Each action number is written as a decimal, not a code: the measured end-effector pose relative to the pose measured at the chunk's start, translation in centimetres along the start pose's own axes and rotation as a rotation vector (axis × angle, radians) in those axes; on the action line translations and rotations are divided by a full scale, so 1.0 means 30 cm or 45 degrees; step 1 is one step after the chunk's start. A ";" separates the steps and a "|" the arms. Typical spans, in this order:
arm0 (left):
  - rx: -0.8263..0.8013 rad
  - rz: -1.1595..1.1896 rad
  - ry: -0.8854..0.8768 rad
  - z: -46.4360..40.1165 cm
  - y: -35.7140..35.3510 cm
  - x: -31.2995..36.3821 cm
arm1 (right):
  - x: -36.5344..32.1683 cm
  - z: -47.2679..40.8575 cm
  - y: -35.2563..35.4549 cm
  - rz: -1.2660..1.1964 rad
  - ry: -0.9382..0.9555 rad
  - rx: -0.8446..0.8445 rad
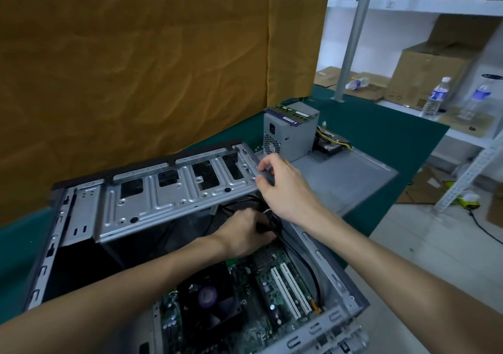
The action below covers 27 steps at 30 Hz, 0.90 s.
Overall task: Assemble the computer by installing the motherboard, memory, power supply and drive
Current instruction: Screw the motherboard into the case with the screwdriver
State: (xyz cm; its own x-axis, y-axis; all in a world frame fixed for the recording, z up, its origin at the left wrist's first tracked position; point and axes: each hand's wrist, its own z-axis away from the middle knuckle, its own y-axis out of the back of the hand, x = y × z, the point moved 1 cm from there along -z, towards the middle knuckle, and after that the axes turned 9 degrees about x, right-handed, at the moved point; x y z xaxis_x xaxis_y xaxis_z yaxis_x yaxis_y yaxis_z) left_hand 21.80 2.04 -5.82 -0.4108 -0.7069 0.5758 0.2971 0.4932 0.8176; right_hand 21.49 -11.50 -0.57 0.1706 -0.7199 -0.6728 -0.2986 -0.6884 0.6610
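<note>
We see the motherboard (261, 293) lying flat in the open case (174, 190), just below our left hand (242, 234), whose fingers seem to curl round black cables (272, 224), while our right hand (283, 187) pinches the case's top corner, and the power supply (288, 133) sits on the table behind.
</note>
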 end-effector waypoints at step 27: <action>0.294 -0.334 0.190 0.002 -0.057 0.049 | -0.032 0.015 -0.002 0.252 -0.091 -0.126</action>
State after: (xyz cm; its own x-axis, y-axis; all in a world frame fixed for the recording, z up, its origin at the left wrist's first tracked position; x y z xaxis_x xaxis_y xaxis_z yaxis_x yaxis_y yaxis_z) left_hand 20.63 0.18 -6.38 -0.3123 -0.8818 0.3534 -0.0102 0.3751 0.9269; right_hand 20.92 -10.72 -0.11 0.0497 -0.8360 -0.5464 -0.2257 -0.5423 0.8093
